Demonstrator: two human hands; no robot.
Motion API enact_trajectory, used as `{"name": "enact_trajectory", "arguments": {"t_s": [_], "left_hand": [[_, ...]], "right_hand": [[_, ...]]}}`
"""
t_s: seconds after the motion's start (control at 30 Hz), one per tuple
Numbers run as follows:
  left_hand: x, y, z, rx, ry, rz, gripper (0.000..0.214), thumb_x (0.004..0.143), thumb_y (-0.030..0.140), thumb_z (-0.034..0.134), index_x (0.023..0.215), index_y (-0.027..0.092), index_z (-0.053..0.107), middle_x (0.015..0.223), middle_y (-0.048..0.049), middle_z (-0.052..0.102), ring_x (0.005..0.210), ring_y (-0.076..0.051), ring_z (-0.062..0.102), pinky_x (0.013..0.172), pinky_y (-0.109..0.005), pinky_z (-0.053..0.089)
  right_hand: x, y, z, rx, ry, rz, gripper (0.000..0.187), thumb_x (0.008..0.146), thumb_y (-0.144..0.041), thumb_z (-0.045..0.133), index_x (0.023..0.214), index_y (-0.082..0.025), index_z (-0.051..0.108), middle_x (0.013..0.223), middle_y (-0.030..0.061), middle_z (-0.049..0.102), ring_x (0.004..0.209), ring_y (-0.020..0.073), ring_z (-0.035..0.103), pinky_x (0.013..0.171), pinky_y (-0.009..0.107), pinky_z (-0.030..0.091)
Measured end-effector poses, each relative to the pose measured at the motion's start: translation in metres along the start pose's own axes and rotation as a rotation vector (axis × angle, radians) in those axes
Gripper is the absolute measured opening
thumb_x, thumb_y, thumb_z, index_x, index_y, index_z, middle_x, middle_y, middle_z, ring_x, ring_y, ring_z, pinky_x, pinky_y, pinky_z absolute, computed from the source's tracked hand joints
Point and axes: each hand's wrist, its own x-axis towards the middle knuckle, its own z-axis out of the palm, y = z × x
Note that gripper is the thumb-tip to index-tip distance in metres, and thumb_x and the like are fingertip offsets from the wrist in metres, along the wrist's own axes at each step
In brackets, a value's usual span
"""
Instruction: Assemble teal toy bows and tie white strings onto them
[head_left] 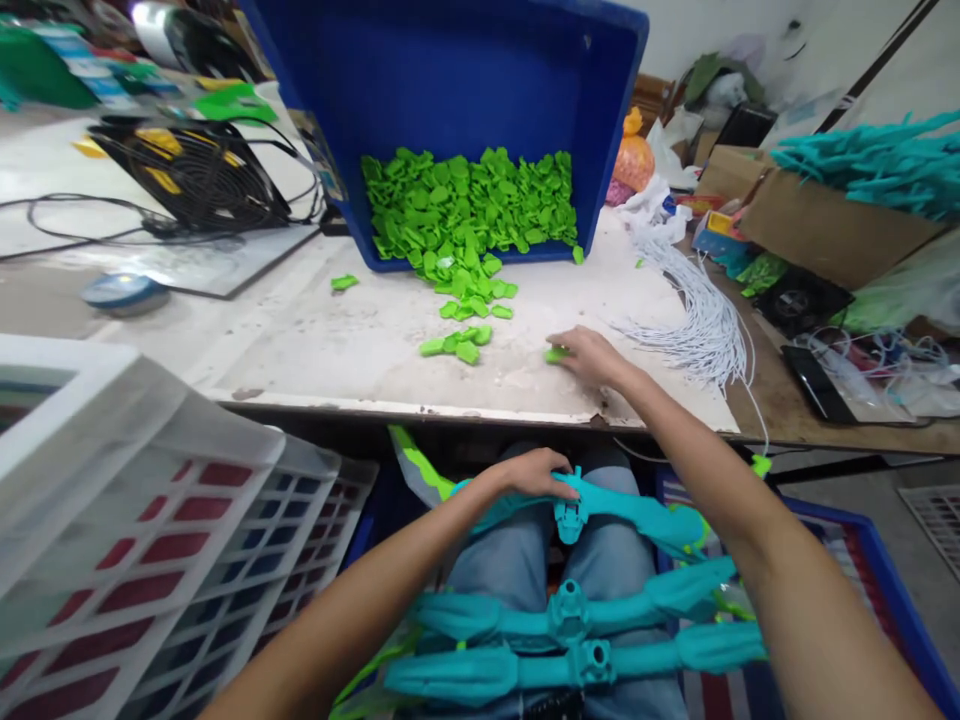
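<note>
My left hand is closed on a long teal plastic part with a bracket-like joint at its middle, held across my knees. Two more teal parts like it lie across my lap, nearer to me. Over the table, my right hand has its thumb and fingers on a small bright green plastic piece, partly hidden by the fingers. A small cluster of green pieces lies to the left of that hand. Behind it, a tipped blue bin spills a heap of green pieces onto the tabletop.
A white plastic basket stands close on my left. A black fan and cables are at the back left. On the right lie a bundle of white cords, a phone and a cardboard box of teal parts.
</note>
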Motion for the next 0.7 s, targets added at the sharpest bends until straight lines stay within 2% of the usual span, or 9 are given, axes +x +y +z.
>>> {"name": "enact_trajectory", "arguments": {"t_s": [0.07, 0.1, 0.17, 0.23, 0.3, 0.4, 0.57, 0.63, 0.7], "left_hand": [[0.006, -0.003, 0.005, -0.025, -0.006, 0.003, 0.033, 0.071, 0.044, 0.069, 0.088, 0.015, 0.069, 0.08, -0.0008, 0.066, 0.077, -0.018, 0.058, 0.064, -0.023, 0.037], [0.008, -0.003, 0.007, -0.024, -0.005, 0.001, 0.034, 0.071, 0.046, 0.069, 0.086, 0.015, 0.069, 0.077, -0.0003, 0.065, 0.076, -0.018, 0.057, 0.063, -0.023, 0.036], [0.012, -0.002, 0.01, -0.02, -0.004, -0.004, 0.036, 0.071, 0.048, 0.068, 0.083, 0.015, 0.07, 0.074, 0.0001, 0.064, 0.074, -0.018, 0.056, 0.062, -0.023, 0.035], [0.014, 0.0, 0.012, -0.002, -0.009, -0.01, 0.037, 0.07, 0.049, 0.067, 0.081, 0.014, 0.069, 0.072, 0.0002, 0.062, 0.071, -0.017, 0.054, 0.06, -0.024, 0.034], [0.015, 0.002, 0.012, 0.017, -0.012, -0.012, 0.038, 0.071, 0.05, 0.065, 0.078, 0.013, 0.069, 0.068, 0.0002, 0.06, 0.068, -0.016, 0.052, 0.058, -0.024, 0.032], [0.014, 0.004, 0.01, -0.003, -0.021, -0.011, 0.04, 0.071, 0.052, 0.064, 0.075, 0.013, 0.069, 0.066, 0.0002, 0.06, 0.066, -0.016, 0.051, 0.057, -0.024, 0.033], [0.013, 0.005, 0.004, -0.157, -0.111, -0.019, 0.041, 0.069, 0.051, 0.068, 0.087, 0.014, 0.073, 0.079, -0.0012, 0.069, 0.075, -0.019, 0.058, 0.069, -0.025, 0.041], [0.012, 0.004, 0.002, -0.198, -0.107, -0.025, 0.039, 0.068, 0.049, 0.07, 0.088, 0.016, 0.074, 0.083, -0.0022, 0.071, 0.08, -0.02, 0.059, 0.073, -0.026, 0.042], [0.013, 0.003, 0.001, -0.205, -0.078, -0.032, 0.038, 0.067, 0.048, 0.071, 0.087, 0.016, 0.075, 0.085, -0.0026, 0.072, 0.082, -0.021, 0.06, 0.074, -0.026, 0.042]], "right_hand": [[-0.03, 0.007, -0.004, -0.005, -0.037, -0.085, 0.029, 0.087, -0.016, 0.054, 0.112, -0.021, 0.068, 0.116, 0.0047, 0.067, 0.109, 0.0218, 0.056, 0.096, 0.033, 0.041], [-0.041, 0.008, -0.005, -0.008, -0.014, -0.082, 0.029, 0.087, -0.015, 0.054, 0.111, -0.02, 0.069, 0.12, 0.0056, 0.065, 0.112, 0.0219, 0.055, 0.098, 0.033, 0.04], [-0.057, 0.004, -0.002, -0.033, 0.098, 0.03, 0.03, 0.088, -0.022, 0.056, 0.116, -0.017, 0.067, 0.123, 0.0101, 0.061, 0.113, 0.0238, 0.053, 0.099, 0.035, 0.039], [-0.063, -0.005, 0.003, -0.101, 0.189, 0.196, 0.035, 0.089, -0.034, 0.058, 0.117, -0.013, 0.066, 0.114, 0.0143, 0.063, 0.107, 0.0268, 0.054, 0.096, 0.038, 0.04], [-0.063, -0.016, 0.01, -0.174, 0.183, 0.278, 0.035, 0.091, -0.038, 0.055, 0.109, -0.012, 0.069, 0.102, 0.0151, 0.063, 0.099, 0.028, 0.053, 0.091, 0.039, 0.041], [-0.063, -0.026, 0.016, -0.228, 0.134, 0.225, 0.03, 0.093, -0.034, 0.052, 0.101, -0.011, 0.07, 0.103, 0.0161, 0.061, 0.098, 0.0287, 0.05, 0.089, 0.039, 0.039], [-0.068, -0.025, 0.016, -0.22, 0.142, 0.227, 0.028, 0.091, -0.027, 0.052, 0.107, -0.011, 0.067, 0.108, 0.0172, 0.06, 0.1, 0.0303, 0.048, 0.086, 0.041, 0.039], [-0.077, -0.026, 0.013, -0.171, 0.158, 0.23, 0.025, 0.089, -0.024, 0.052, 0.105, -0.012, 0.067, 0.106, 0.0158, 0.061, 0.099, 0.0294, 0.05, 0.086, 0.04, 0.039], [-0.096, -0.031, 0.012, -0.074, 0.202, 0.167, 0.024, 0.088, -0.024, 0.053, 0.106, -0.015, 0.066, 0.106, 0.0126, 0.063, 0.099, 0.027, 0.052, 0.088, 0.039, 0.04]]}}
